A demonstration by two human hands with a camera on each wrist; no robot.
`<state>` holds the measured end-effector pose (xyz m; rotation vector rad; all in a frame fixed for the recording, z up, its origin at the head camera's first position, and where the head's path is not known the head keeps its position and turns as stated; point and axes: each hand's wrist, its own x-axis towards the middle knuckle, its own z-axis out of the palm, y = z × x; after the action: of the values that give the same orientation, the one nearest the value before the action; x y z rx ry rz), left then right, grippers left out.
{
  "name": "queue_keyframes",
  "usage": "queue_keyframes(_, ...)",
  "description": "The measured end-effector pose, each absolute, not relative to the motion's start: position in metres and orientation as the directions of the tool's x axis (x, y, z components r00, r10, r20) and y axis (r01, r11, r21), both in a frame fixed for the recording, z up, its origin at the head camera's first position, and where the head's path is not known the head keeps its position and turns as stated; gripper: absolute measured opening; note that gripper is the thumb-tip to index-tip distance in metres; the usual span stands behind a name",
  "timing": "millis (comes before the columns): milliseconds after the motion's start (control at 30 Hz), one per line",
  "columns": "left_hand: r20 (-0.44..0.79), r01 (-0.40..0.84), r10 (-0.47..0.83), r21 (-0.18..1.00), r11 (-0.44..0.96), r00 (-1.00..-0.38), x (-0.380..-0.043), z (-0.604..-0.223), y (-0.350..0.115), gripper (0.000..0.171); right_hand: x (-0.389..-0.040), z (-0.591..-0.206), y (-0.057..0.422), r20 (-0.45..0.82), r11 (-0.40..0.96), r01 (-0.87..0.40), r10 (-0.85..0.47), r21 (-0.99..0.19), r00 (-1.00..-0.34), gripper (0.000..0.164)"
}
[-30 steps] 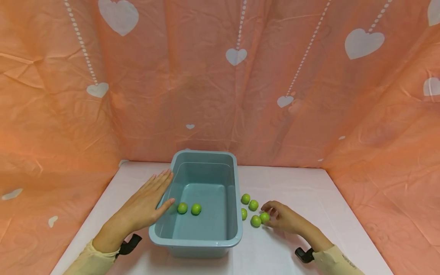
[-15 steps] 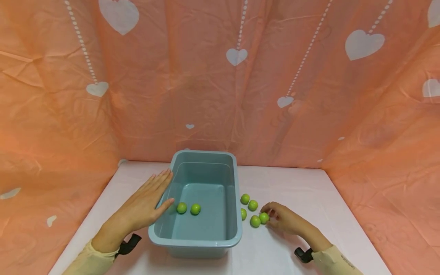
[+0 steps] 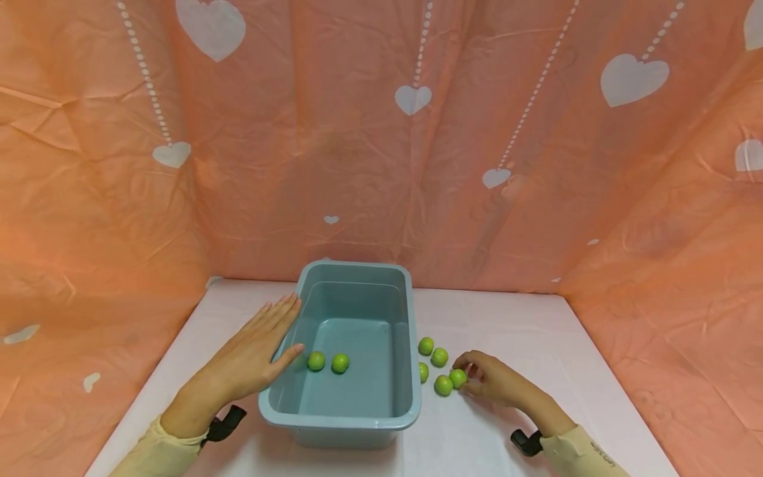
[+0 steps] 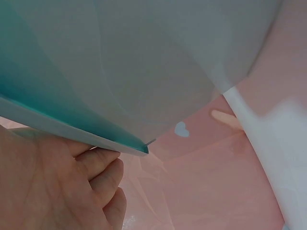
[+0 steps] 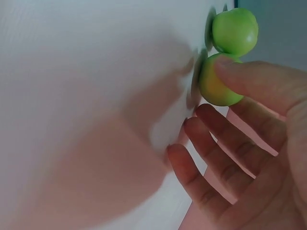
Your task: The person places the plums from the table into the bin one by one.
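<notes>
A grey-blue plastic basin (image 3: 340,421) stands on the table with two small, smooth green balls, one (image 3: 340,363) right of the other (image 3: 316,361), on its floor. My left hand (image 3: 250,354) lies with straight fingers along the basin's left rim; in the left wrist view its palm is beside the rim (image 4: 72,134). To the basin's right, my right hand (image 3: 495,379) pinches a green ball (image 3: 457,378) on the table. In the right wrist view, the thumb covers part of this ball (image 5: 216,88), the index finger is partly behind it, and the other fingers are spread.
Several more green balls lie between basin and right hand: one (image 3: 444,385) beside the pinched ball, others (image 3: 440,357) farther back, one (image 3: 424,371) partly hidden by the basin's rim. An orange curtain with hearts (image 3: 357,165) encloses the white table (image 3: 507,318).
Both hands, the basin and the balls keep practically the same places. Only a slight shift of the whole head view shows.
</notes>
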<state>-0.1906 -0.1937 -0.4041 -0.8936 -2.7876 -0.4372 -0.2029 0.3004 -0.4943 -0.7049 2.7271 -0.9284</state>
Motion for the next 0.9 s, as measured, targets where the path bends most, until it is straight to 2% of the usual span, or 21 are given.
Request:
queue_keyframes(233, 0.251, 0.594, 0.543, 0.222, 0.773, -0.801, -0.192, -0.406, -0.194, 0.076, -0.202, -0.492, 0.300, -0.007, 0.712, -0.368, -0.464, -0.598, -0.886, 0.028)
queue_keyframes(667, 0.248, 0.589, 0.539, 0.223, 0.777, -0.805, -0.192, -0.405, -0.194, 0.076, -0.213, -0.482, 0.300, 0.222, 0.639, -0.538, -0.509, -0.549, -0.832, 0.020)
queue_keyframes(900, 0.241, 0.584, 0.536, 0.232, 0.778, -0.809, -0.191, -0.404, -0.195, 0.077, -0.221, -0.464, 0.292, 0.230, 0.648, -0.545, -0.509, -0.532, -0.829, 0.020)
